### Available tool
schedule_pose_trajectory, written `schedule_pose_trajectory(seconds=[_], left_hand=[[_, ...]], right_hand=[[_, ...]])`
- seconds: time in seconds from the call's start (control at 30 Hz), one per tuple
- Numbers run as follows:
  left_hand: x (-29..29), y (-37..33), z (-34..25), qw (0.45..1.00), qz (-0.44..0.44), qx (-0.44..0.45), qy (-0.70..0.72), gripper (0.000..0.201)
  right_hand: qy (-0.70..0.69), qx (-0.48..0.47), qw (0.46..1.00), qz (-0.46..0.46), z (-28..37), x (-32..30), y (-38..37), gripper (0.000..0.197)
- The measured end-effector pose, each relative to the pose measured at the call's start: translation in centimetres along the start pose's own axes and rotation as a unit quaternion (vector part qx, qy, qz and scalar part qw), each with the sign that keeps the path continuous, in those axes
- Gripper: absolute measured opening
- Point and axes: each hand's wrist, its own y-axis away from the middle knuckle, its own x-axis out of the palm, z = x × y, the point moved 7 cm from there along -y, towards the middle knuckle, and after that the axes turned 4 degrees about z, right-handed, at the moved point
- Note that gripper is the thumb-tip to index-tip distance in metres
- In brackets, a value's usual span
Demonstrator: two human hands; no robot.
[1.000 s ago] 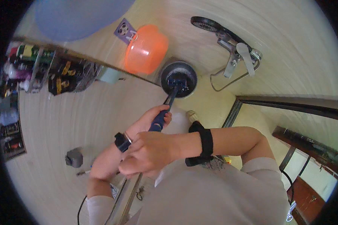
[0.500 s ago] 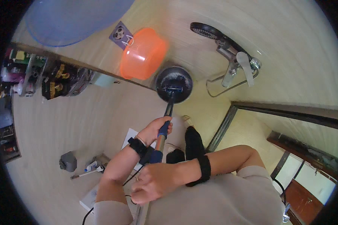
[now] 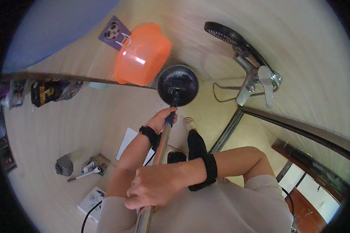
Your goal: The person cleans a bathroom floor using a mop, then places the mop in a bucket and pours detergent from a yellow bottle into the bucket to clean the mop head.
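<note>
My left hand [image 3: 162, 119] is closed round the lower part of a long metal mop pole [image 3: 161, 146], just short of a round black bucket [image 3: 161, 82]. Higher on the same pole, close to my torso, my right hand [image 3: 153, 186] is wrapped round it, knuckles up. At the pole's far end a dark rectangular mop head [image 3: 177, 83] lies inside the bucket. It is hard to make out against the dark interior. Both wrists wear black bands.
Beyond the bucket an orange tub [image 3: 144, 54] hangs on the wall. A shower mixer [image 3: 256, 79] with a black shower head [image 3: 221, 33] is at the right, near a dark door frame [image 3: 227, 134]. A grey container [image 3: 64, 166] and a white box [image 3: 92, 202] are at the left.
My left hand is nearer the bucket, with more bare metal pole showing between my hands. White suds seen in the bucket before are now hardly visible. The view has shifted slightly.
</note>
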Motion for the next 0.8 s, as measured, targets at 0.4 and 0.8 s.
schedule_pose_trajectory(seconds=[0.4, 0.8], left_hand=[[-3.4, -13.8, -3.0, 0.997, -0.006, -0.02, 0.07, 0.021], [-8.4, -5.9, -1.8, 0.993, -0.024, 0.109, 0.033, 0.037]], right_hand=[[0.019, 0.244, 0.969, -0.044, -24.4, -3.8, 21.1, 0.015], [0.119, 0.217, 0.967, -0.056, -23.5, -1.6, 17.3, 0.024]])
